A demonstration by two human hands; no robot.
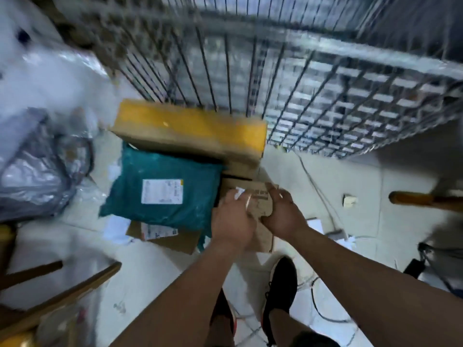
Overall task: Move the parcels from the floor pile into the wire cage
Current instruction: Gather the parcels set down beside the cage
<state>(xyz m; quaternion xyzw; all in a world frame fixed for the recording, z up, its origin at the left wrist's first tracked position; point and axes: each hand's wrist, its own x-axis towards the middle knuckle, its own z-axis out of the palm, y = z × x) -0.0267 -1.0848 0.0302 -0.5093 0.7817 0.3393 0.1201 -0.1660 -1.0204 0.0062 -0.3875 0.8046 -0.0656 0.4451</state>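
A small brown cardboard parcel (259, 200) sits between my two hands, low over the floor pile. My left hand (231, 219) clasps its left side and my right hand (284, 214) its right side. Beneath it lies a larger flat carton (263, 236). Left of my hands a teal plastic mailer (162, 189) with a white label rests on another flat carton (165, 237). Behind them stands a long carton with a yellow top (190, 123), right against the wire cage (313, 96). The cage fills the upper right of the view; the picture is motion-blurred.
Grey and clear plastic bags (37, 169) are heaped at the left. Wooden bars (62, 291) cross the lower left and another (426, 200) juts in at the right. Cables (323, 314) trail on the tiled floor by my black shoes (280, 291).
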